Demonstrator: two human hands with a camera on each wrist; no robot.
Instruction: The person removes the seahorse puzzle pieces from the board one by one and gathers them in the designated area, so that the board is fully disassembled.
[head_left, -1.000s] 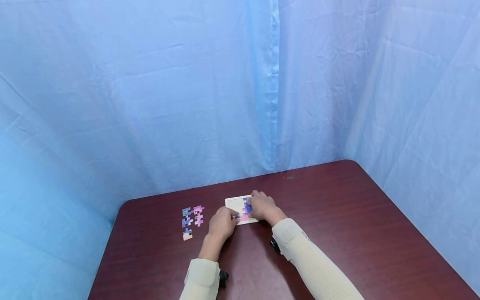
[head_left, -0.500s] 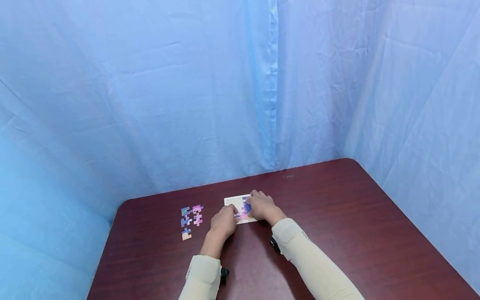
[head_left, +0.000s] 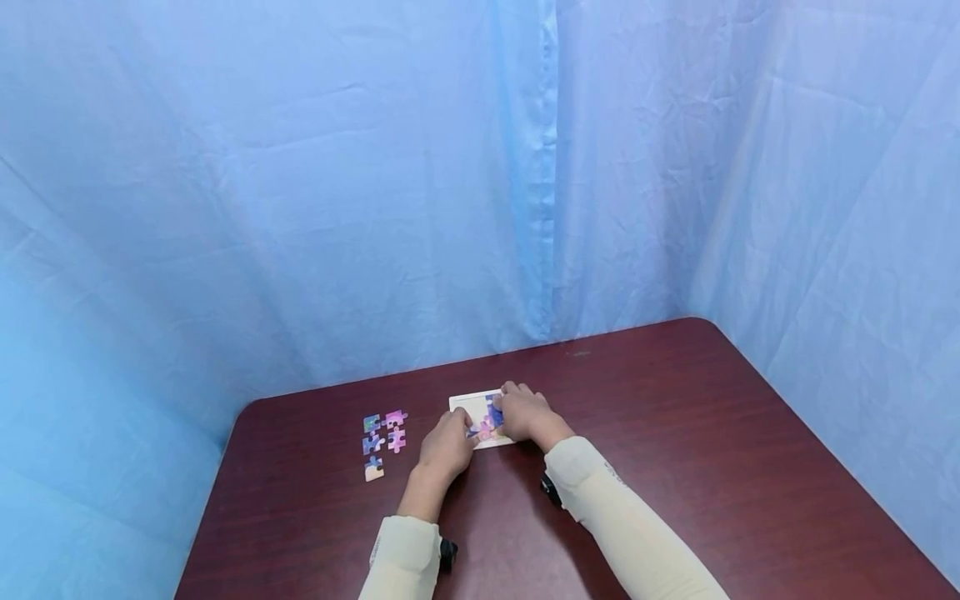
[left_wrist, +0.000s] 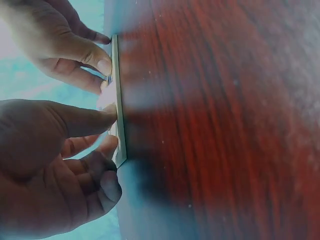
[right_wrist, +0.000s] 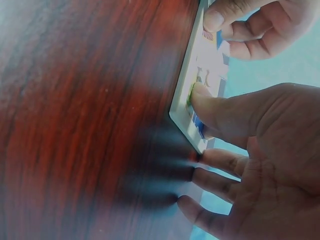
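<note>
A shallow white puzzle tray (head_left: 467,405) lies on the table, with joined blue, purple and pink pieces (head_left: 486,428) along its right and near sides. My left hand (head_left: 447,444) is at the tray's near left corner, pinching a bluish jigsaw piece (head_left: 472,432) low over the tray; the fingers hide most of it. On the right side, my right hand (head_left: 525,414) grips the tray edge. In the right wrist view its thumb (right_wrist: 207,107) presses on the pieces near the corner, and the other fingers reach down beside the tray to the table.
Several loose jigsaw pieces (head_left: 373,445) lie in a cluster left of the tray, pink ones (head_left: 396,441) among them. The dark red wooden table (head_left: 675,433) has a rounded far right corner. Blue curtains (head_left: 375,208) hang behind and at both sides.
My left fingers have shifted slightly at the tray's near left corner, and the bluish piece there now shows at a different angle. My right hand and the loose pieces stay in place.
</note>
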